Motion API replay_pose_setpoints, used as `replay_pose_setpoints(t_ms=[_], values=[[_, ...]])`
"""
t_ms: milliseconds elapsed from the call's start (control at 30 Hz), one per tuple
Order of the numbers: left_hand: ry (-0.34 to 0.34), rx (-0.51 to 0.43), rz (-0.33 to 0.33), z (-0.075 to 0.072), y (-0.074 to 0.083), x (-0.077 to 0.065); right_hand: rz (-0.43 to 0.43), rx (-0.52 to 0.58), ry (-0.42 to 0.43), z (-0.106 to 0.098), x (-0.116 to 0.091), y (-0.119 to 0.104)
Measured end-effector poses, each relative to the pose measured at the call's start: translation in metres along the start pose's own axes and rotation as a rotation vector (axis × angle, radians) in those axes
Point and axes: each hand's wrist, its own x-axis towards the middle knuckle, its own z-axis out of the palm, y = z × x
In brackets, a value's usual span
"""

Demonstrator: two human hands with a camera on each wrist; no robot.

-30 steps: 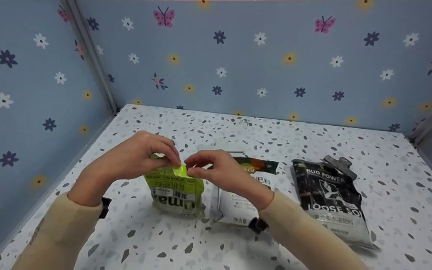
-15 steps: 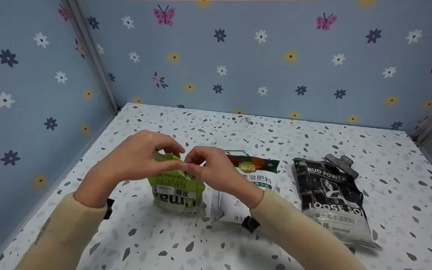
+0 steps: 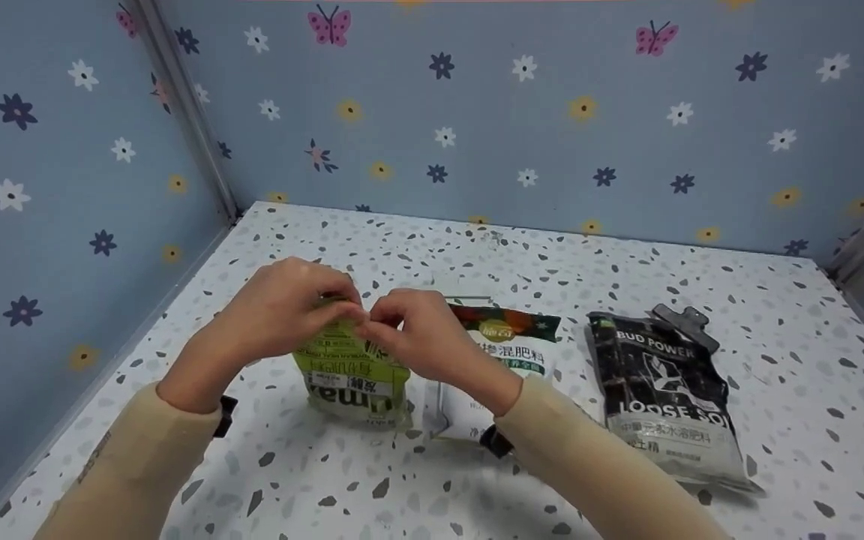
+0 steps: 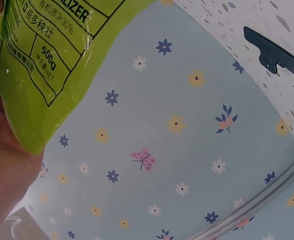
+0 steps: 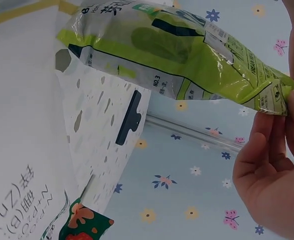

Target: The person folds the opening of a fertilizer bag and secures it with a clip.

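Observation:
A green fertilizer bag [image 3: 353, 379] stands on the speckled table, left of the middle. My left hand [image 3: 282, 307] pinches its top edge between thumb and fingers. From the other side my right hand [image 3: 432, 334] pinches the same edge, and the fingertips of both hands meet there. In the right wrist view the bag's gathered top [image 5: 274, 100] narrows to a folded end at the thumb and fingers. In the left wrist view a green corner of the bag lies against the palm [image 4: 11, 170]. The hands cover most of the top edge.
Beside the green bag lies a white fertilizer bag [image 3: 518, 352], partly under my right forearm. Farther right is a black-and-grey bag [image 3: 664, 405] with a dark clip [image 3: 685, 325] at its top corner. Another black clip [image 4: 272, 51] rests on the table. Patterned walls [image 3: 477, 112] enclose the back and sides.
A bright yellow-green flap showed between my fingertips a second ago; it is now hidden in them. My hands have drawn together over the top of the bag, the right shifting slightly left.

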Motion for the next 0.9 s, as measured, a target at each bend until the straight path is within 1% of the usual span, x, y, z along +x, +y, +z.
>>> replay_pose_setpoints(t_ms=[233,500,600,767,900], values=[[0.002,0.010,0.021,0.000,-0.002,0.004,0.005,0.003,0.014,0.001,-0.005,0.008],[0.000,0.003,0.022,0.001,-0.003,0.004,-0.009,0.051,-0.010,0.000,-0.018,0.018],[-0.001,0.000,0.024,0.001,-0.003,0.004,0.021,0.056,-0.025,0.000,-0.022,0.021],[-0.007,-0.012,0.019,0.001,-0.002,0.003,0.104,0.049,-0.059,-0.001,-0.028,0.025],[0.001,-0.023,0.022,0.001,-0.004,0.002,0.112,0.046,-0.065,0.000,-0.031,0.025]])
